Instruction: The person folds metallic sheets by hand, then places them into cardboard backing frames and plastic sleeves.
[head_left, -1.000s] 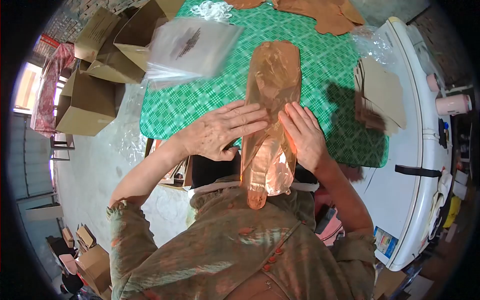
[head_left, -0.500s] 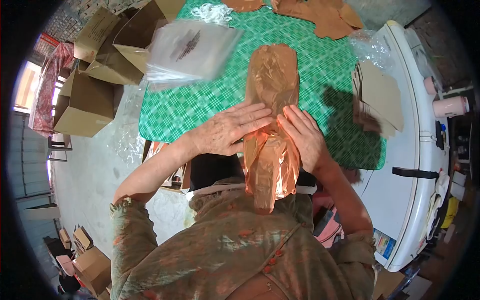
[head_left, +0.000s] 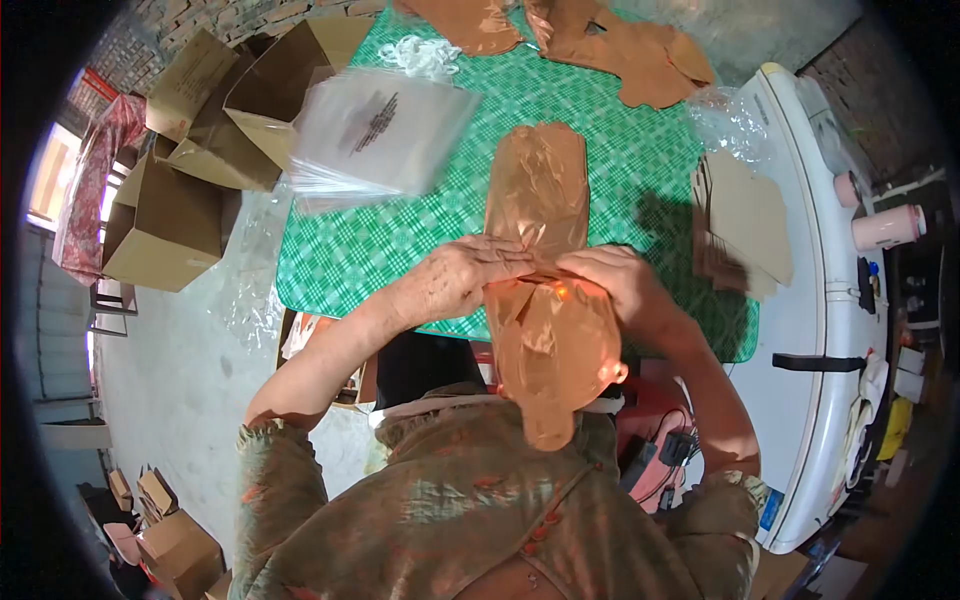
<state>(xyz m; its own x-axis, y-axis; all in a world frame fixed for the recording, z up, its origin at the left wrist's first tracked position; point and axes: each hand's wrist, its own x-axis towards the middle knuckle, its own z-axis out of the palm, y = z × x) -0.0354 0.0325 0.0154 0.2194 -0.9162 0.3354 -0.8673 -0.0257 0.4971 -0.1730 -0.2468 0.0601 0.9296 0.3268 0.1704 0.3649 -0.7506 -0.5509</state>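
A flat, uninflated copper-coloured foil balloon (head_left: pixel 540 190) lies folded lengthwise at the front of the table, its near end hanging over the edge towards my body. My left hand (head_left: pixel 465 275) grips it from the left at the middle, fingers together and pointing right. From the other side my right hand (head_left: pixel 620 285) has its fingers curled over the foil, the tips close to the left ones. A crosswise crease runs between the two hands. What the thumbs do beneath the foil is hidden.
On the green checked tablecloth (head_left: pixel 400 230) are a stack of clear plastic bags (head_left: pixel 330 130), white string (head_left: pixel 420 57) and more copper foil balloons (head_left: pixel 625 50). Cardboard sheets (head_left: pixel 745 215) lie at the right, beside a white appliance (head_left: pixel 810 300). Open cardboard boxes (head_left: pixel 170 220) stand left.
Both hands have gone from lying flatter on the foil to gripping it at the middle. The near part of the balloon has spread wider and swung right, with a crosswise fold now showing.
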